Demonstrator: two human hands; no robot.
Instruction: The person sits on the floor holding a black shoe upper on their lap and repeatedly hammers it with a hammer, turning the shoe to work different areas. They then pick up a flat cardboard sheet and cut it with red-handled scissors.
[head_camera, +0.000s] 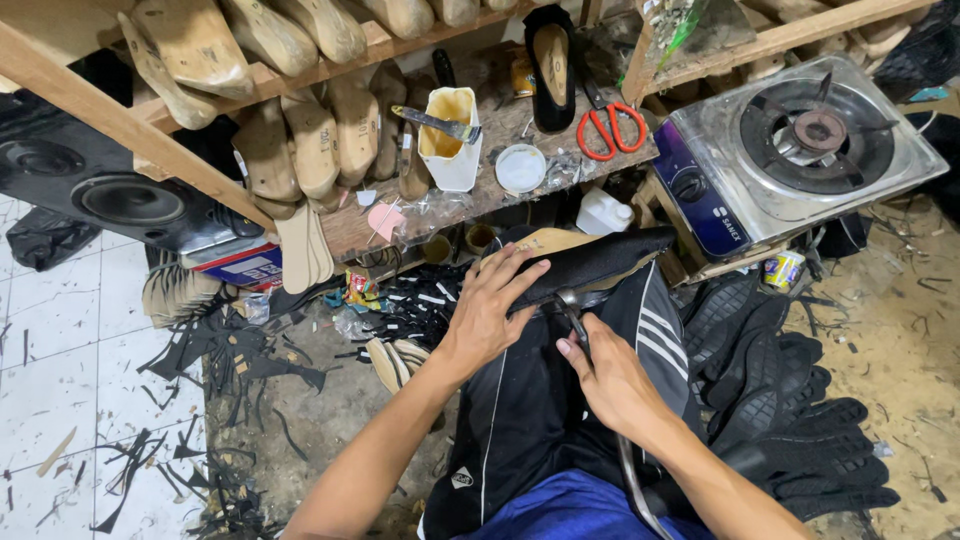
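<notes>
On the person's lap, over black track trousers with white stripes, the right hand is curled shut around the handle of a metal lasting pincer, whose head meets the edge of a black fabric shoe upper stretched on a wooden last. Left hand lies flat on that shoe, fingers spread and pressing it down. Just beyond, a worn wooden bench carries a white plastic glue jug, a round white lid and orange-handled scissors. Farther right sits a single-burner steel gas stove.
</notes>
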